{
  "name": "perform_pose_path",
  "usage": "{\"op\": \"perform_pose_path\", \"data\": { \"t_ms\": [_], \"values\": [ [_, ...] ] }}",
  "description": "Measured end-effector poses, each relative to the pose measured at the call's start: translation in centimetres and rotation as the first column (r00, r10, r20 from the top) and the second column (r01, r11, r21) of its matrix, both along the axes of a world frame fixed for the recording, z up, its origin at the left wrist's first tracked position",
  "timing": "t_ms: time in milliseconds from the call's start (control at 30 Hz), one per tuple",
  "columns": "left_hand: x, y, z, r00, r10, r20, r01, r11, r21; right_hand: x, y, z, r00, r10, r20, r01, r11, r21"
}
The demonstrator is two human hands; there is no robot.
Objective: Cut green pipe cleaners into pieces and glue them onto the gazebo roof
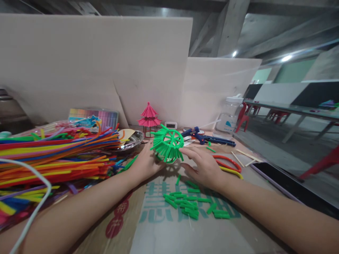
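A green wheel-like frame (169, 144) made of fuzzy pipe cleaners, with a ring, spokes and short slats fanning out round it, is held up off the table. My left hand (147, 161) grips it from the left and below, its fingertips partly hidden behind the slats. On the other side, my right hand (205, 167) reaches in with index finger and thumb apart. Its index fingertip is at the frame's right edge; whether it touches is hard to tell. Beneath both hands, several short green pipe-cleaner pieces (189, 204) lie loose on the table.
Bundles of coloured pipe cleaners (53, 148) fill the left. Behind stand a pink pagoda model (148, 118), a small digital timer (171, 125), a blue glue gun (196, 134) and a clear bottle (230, 114). A phone (286, 183) lies right; a white cable (43, 197) curves at left.
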State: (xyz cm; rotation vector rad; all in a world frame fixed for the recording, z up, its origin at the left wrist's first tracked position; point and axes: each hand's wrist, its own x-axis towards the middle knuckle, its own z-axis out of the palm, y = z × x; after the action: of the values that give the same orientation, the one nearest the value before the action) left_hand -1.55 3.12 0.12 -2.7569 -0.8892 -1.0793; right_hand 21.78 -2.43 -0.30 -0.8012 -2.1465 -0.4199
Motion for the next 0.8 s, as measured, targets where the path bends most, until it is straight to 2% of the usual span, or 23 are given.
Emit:
{"op": "perform_pose_path", "data": {
  "t_ms": [367,600,800],
  "values": [
    [0.18,-0.12,0.2,1.0,-0.012,0.023,0.012,1.0,-0.011,-0.02,0.05,-0.01,0.999,-0.038,0.018,0.038,0.999,0.01],
    [-0.03,0.1,0.03,0.999,-0.039,0.015,0.039,0.999,-0.003,0.16,-0.17,0.07,1.0,0.024,0.004,-0.024,0.999,0.048],
    [-0.05,0.05,-0.1,1.0,0.007,-0.005,-0.007,1.0,0.0,-0.05,-0.33,0.27,1.0,0.013,0.027,-0.014,0.998,0.055]
  ]
}}
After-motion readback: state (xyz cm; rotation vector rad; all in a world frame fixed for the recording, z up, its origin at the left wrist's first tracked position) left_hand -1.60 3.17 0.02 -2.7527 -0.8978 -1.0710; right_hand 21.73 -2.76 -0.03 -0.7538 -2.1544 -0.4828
